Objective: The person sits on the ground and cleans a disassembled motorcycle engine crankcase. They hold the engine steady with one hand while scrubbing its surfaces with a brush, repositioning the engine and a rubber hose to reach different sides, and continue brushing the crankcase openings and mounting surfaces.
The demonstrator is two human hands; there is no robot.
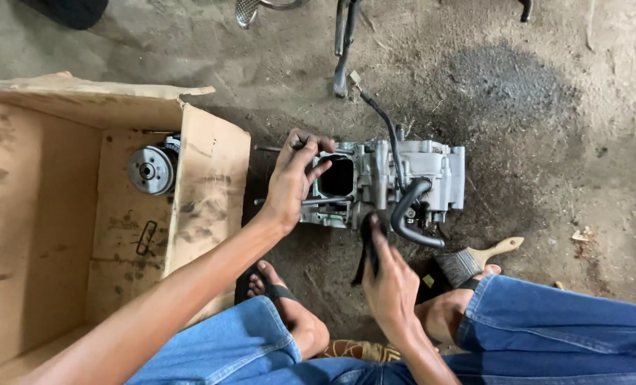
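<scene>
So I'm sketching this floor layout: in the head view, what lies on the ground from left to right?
Open brown cardboard box → round grey metal wheel-shaped part inside it → left hand → grey metal engine block → wooden-handled paintbrush.

Cut off by the top edge: dark rounded object (65, 11) at the corner, perforated metal piece (246, 10), black upright bar (343, 43). Open brown cardboard box (211, 178) clipped by left and bottom edges. Round grey metal part (151, 170) half hidden behind a box flap. Left side of grey metal engine case (410, 175) covered by left hand (293, 182). Thin black item under right hand (389, 285), kind unclear. Wooden-handled paintbrush (474, 260) bristles partly behind blue denim knee (546, 314).
</scene>
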